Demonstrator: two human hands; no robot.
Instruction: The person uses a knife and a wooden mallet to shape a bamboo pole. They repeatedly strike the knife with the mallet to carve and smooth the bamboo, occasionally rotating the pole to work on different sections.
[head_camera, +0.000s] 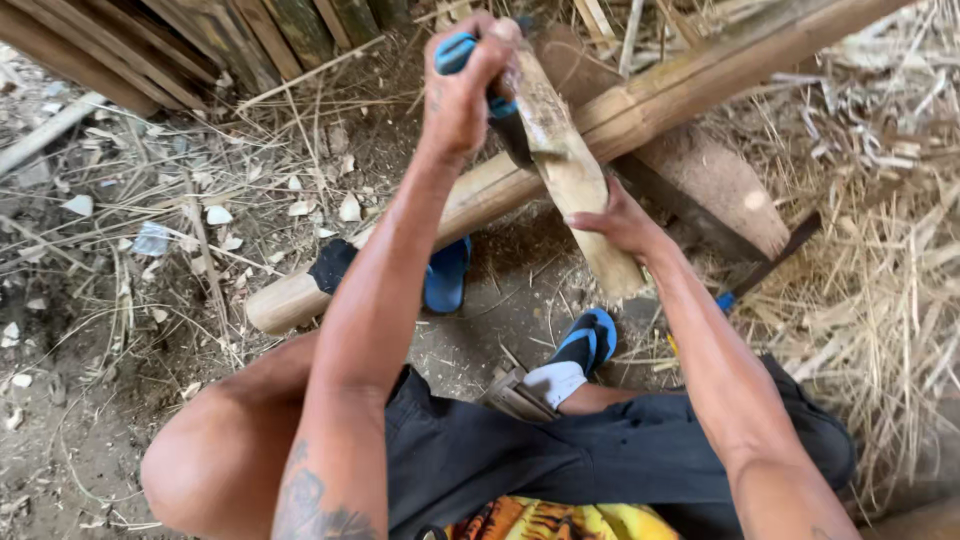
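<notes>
The left hand (462, 95) is clenched around the blue handle of a dark-bladed knife (500, 115), its blade against a pale, flat split strip of bamboo (575, 175). The right hand (620, 222) grips that strip at mid-length, holding it propped on a long round bamboo pole (640, 110) lying across the dirt ground (90, 400), with dry straw (880, 270) to the right.
</notes>
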